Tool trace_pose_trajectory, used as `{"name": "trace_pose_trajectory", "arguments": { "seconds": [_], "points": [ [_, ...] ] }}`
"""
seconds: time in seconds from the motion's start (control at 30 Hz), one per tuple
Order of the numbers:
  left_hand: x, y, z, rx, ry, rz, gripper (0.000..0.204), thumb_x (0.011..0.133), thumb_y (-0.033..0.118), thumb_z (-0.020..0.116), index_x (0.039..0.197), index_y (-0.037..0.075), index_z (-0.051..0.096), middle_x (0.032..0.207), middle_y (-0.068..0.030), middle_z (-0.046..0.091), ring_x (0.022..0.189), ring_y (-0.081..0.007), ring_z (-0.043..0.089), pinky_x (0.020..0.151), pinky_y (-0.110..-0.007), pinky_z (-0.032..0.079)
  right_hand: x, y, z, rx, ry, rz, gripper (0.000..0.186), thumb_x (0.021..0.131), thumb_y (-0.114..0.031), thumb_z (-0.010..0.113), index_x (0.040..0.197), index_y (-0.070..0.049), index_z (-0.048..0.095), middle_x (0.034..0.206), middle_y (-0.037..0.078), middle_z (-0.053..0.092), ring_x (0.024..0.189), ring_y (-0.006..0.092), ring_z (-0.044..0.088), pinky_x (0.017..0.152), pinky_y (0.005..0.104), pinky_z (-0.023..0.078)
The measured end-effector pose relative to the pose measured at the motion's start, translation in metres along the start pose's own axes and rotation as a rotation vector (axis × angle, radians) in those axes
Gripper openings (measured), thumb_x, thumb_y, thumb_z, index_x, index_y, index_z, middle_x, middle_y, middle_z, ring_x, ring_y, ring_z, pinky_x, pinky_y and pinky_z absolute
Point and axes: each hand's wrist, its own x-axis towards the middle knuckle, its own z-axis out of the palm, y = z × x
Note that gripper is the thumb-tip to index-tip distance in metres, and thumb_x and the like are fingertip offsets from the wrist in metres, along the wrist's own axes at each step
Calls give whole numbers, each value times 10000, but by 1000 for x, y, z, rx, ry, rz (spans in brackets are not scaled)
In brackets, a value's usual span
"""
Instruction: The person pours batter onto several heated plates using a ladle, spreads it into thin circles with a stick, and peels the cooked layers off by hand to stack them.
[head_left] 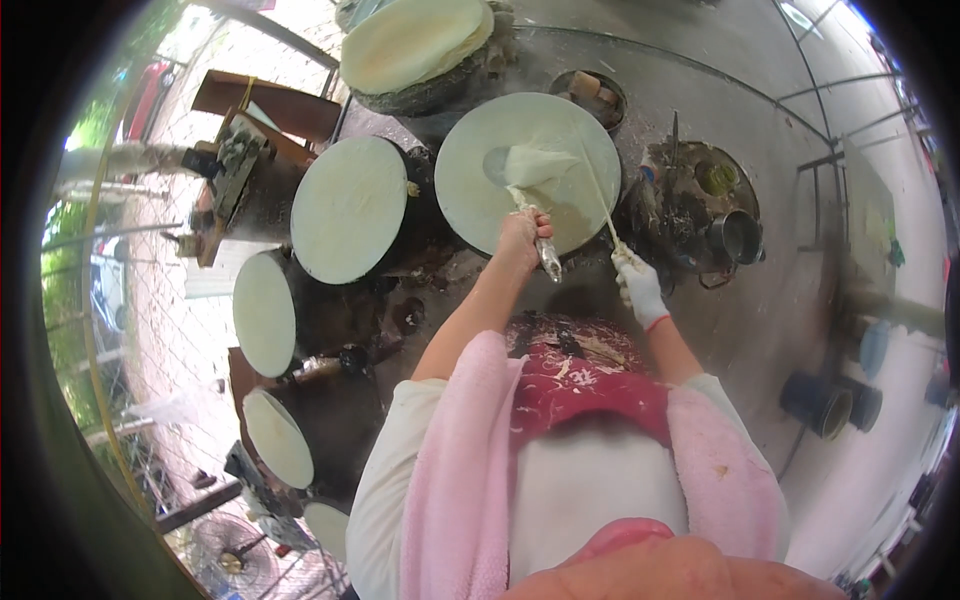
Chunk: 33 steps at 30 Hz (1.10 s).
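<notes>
A large round griddle (470,210) stands in front of me, coated with pale, wet batter. My bare left hand (525,235) is closed around the batter-caked handle (548,262) of a tool that reaches over the near part of this griddle. Its far end blends into a thick white patch of batter (540,166) beside a grey oval, so its kind is unclear. In a white glove, my right hand (640,285) grips a long thin stick (604,195) coated in batter. That stick slants over the griddle's right side, its far end near the white patch.
More round griddles with pale sheets curve along the left, one (350,210) close by. Another (415,45) at the far side bears stacked sheets. A round stand (695,205) with a metal pot (735,237) is at the right. A fan (232,560) stands lower left.
</notes>
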Motion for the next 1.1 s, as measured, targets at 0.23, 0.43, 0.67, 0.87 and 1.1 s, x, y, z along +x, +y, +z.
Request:
{"name": "trace_pose_trajectory", "arguments": {
  "seconds": [0.23, 0.43, 0.67, 0.87, 1.1],
  "points": [
    [-28, 2, 14, -387, -216, -21, 93, 921, 61, 434, 834, 65, 404, 640, 16, 416, 476, -59, 362, 423, -212, 346, -5, -20, 18, 91, -230, 211, 319, 884, -289, 605, 1193, -213, 587, 612, -58, 443, 396, 47, 318, 351, 211, 230],
    [-123, 6, -62, -702, -890, -22, 230, 998, 194, 362, 1055, 0, 471, 605, 61, 349, 367, -19, 354, 373, -192, 279, 62, -28, -73, -173, 39, -196, 402, 876, -231, 634, 1266, -163, 563, 727, -32, 579, 488, 32, 460, 415, 198, 377],
    [-203, 26, -127, -864, -784, 161, 307, 998, 162, 341, 1113, -113, 412, 667, 33, 406, 369, -22, 407, 451, -201, 295, 18, -8, -38, -569, -269, -490, 410, 831, -107, 658, 1213, 10, 565, 1097, 43, 637, 924, 92, 567, 869, 239, 438],
    [-308, 16, -232, -424, -243, 503, 317, 985, 259, 417, 1003, -44, 509, 587, 33, 392, 365, -37, 383, 369, -207, 264, -12, 18, 5, -749, -412, -475, 453, 868, -43, 610, 1290, 51, 474, 1262, 96, 556, 1062, 123, 542, 940, 239, 403],
    [-447, 4, -381, -339, 121, 697, 294, 964, 270, 466, 967, -13, 544, 579, 49, 372, 320, -20, 298, 320, -196, 211, -91, 80, 246, -548, -617, -427, 390, 882, -162, 628, 1257, -78, 560, 753, -75, 544, 449, -7, 302, 390, 178, 231]
  ]
}}
